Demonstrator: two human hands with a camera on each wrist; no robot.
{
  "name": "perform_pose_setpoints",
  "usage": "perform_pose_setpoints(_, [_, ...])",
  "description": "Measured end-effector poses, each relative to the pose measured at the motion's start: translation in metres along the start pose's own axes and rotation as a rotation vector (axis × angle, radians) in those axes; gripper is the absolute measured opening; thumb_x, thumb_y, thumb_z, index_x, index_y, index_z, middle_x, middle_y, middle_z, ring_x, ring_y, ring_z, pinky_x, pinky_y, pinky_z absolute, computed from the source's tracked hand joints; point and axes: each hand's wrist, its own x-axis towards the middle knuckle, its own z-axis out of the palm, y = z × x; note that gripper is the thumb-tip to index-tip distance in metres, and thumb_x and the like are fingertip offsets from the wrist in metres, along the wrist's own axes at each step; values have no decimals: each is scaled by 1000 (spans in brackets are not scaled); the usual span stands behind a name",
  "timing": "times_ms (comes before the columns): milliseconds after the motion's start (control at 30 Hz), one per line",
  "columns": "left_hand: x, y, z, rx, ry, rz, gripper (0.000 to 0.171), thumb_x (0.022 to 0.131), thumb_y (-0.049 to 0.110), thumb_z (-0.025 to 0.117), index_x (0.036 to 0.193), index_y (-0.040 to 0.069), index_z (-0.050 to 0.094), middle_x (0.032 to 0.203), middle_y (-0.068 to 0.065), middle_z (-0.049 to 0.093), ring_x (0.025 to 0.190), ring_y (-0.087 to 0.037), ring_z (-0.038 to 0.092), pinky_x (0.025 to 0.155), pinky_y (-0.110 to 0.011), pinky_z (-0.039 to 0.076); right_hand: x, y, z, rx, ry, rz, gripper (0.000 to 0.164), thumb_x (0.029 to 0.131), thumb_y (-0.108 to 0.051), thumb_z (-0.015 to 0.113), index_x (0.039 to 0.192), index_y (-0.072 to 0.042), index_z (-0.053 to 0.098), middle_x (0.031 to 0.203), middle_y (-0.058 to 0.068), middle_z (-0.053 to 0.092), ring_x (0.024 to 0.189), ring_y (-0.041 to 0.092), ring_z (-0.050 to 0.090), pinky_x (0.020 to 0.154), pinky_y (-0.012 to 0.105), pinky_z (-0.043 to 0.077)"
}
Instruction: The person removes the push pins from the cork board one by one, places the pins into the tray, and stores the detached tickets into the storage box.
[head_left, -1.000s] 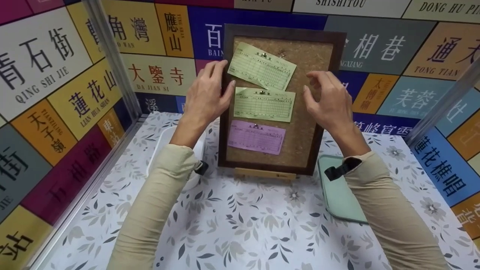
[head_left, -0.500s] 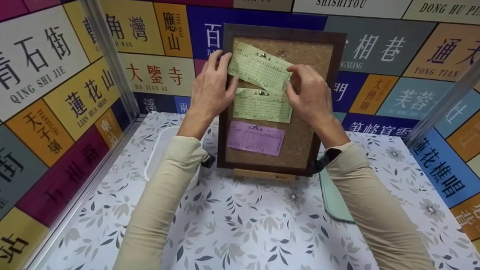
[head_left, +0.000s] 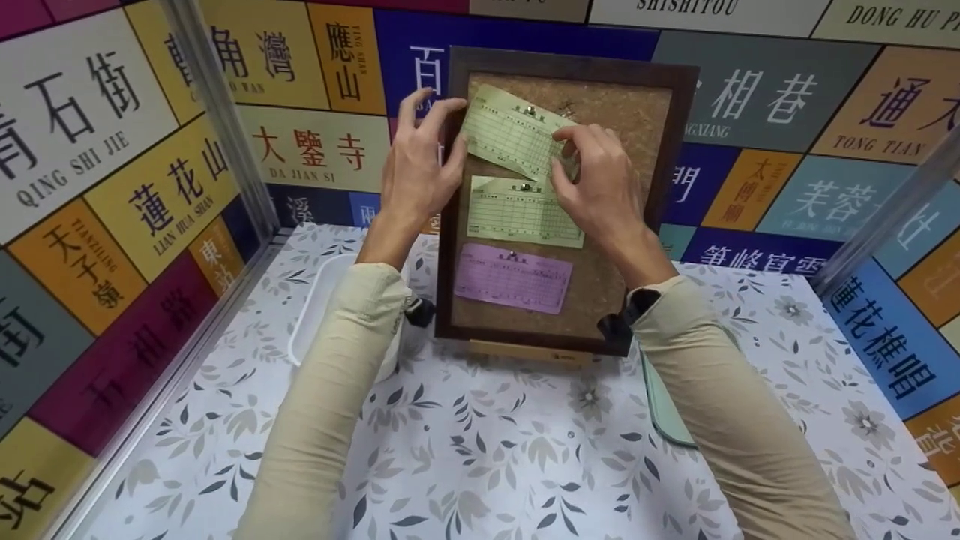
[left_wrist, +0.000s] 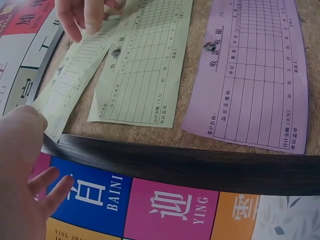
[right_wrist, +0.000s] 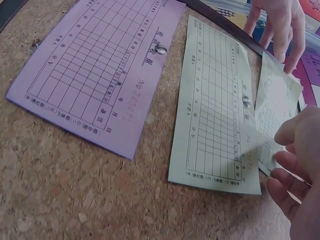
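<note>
- Green paper, head view: the upper green slip [head_left: 510, 135] hangs from a metal pin [head_left: 529, 111] near its top edge, on a cork board [head_left: 598, 289] within a dark frame [head_left: 444, 307]. Its long axis slopes from upper left to lower right. The left hand [head_left: 420, 157] stands at the left end, thumb and index finger well parted; the right hand [head_left: 604, 176] covers the right end, finger and thumb bent (whether paper is caught between them cannot be told). Below lie the lower green slip [head_left: 517, 210], roughly level, and the purple slip [head_left: 514, 277], dipping slightly rightward.

- Left wrist view: the left thumb [left_wrist: 25, 122] overlaps the near end of the upper green slip, with other fingers extended outside the frame, in front of the printed wall panels [left_wrist: 165, 205]. No closed grip shows here. The right hand's fingers reach the slip's far end (at the picture's upper edge).

- Right wrist view: the upper green slip lies just beyond the lower green slip, nearest the right hand's curled fingers; the left hand stands at the opposite end. Any shift of the slip would probably turn on this relation: its length runs from one hand to the other, the pin (a likely pivot) between them.
</note>
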Motion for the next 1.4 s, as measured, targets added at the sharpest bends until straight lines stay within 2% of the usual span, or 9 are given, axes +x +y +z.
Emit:
perform_pose_setpoints(67, [0, 0, 0, -19, 0, 7, 40, 107, 31, 65, 147, 30, 63, 170, -7, 39, 106, -25, 70, 80, -32, 59, 1, -1, 2, 3, 2, 2, 27, 99, -16, 72, 125, -7, 74, 108, 13, 72, 101, 27, 63, 87, 40, 54])
perform_pose_setpoints(233, [2, 2, 3, -30, 15, 38, 39, 105, 30, 68, 144, 25, 65, 167, -9, 43, 131, -26, 65, 99, -34, 59, 6, -5, 5, 15, -5, 15, 27, 99, -14, 71, 124, -6, 73, 107, 13, 72, 101, 27, 62, 89, 39, 53])
perform_pose_setpoints(333, [4, 3, 4, -28, 16, 48, 39, 105, 30, 68, 143, 22, 66, 165, -10, 45, 138, -28, 63, 106, -35, 57, 9, -7, 7, 42, -5, 22, 26, 98, -12, 71, 124, -5, 73, 106, 14, 71, 99, 28, 62, 90, 38, 51])
perform_pose_setpoints(533, [5, 2, 7, -19, 27, 20, 28, 106, 31, 68, 130, 16, 70, 163, -8, 48, 139, -25, 62, 109, -29, 53, 14, -12, 10, 81, 1, 19, 25, 99, -10, 71, 123, -2, 73, 105, 15, 72, 98, 29, 62, 91, 38, 50])
perform_pose_setpoints(567, [5, 2, 7, -24, 33, 18, 25, 106, 30, 68, 125, 14, 71, 162, -8, 49, 137, -24, 62, 109, -28, 53, 15, -12, 10, 75, 3, 13, 24, 99, -9, 71, 122, -2, 73, 104, 15, 72, 98, 29, 63, 95, 38, 51])
perform_pose_setpoints(767, [6, -1, 10, -48, 51, 18, 21, 107, 31, 67, 107, 11, 74, 155, -8, 56, 126, -22, 65, 101, -25, 53, 25, -14, 9, 14, 2, -17, 23, 101, -8, 67, 123, -1, 72, 105, 17, 71, 101, 31, 63, 96, 40, 53])
perform_pose_setpoints(800, [6, -1, 10, -49, 52, 16, 21, 107, 31, 67, 106, 11, 74, 155, -8, 56, 127, -22, 65, 101, -25, 53, 26, -15, 9, 9, -1, -17, 24, 101, -8, 67, 123, -1, 72, 106, 16, 72, 102, 31, 63, 92, 40, 53])
perform_pose_setpoints(967, [5, -1, 11, -53, 51, 17, 20, 106, 29, 68, 104, 11, 74, 153, -8, 57, 129, -22, 64, 103, -24, 53, 31, -21, 12, 13, 1, -2, 24, 101, -7, 66, 123, -1, 73, 107, 16, 73, 104, 30, 64, 94, 40, 55])
perform_pose_setpoints(1400, [-1, -2, 11, -59, 48, 22, 18, 104, 28, 69, 102, 11, 75, 154, -8, 57, 137, -25, 62, 108, -27, 53, 36, -26, 17, 86, 57, 60, 20, 102, -8, 68, 120, -2, 75, 104, 14, 75, 96, 27, 67, 89, 37, 54])
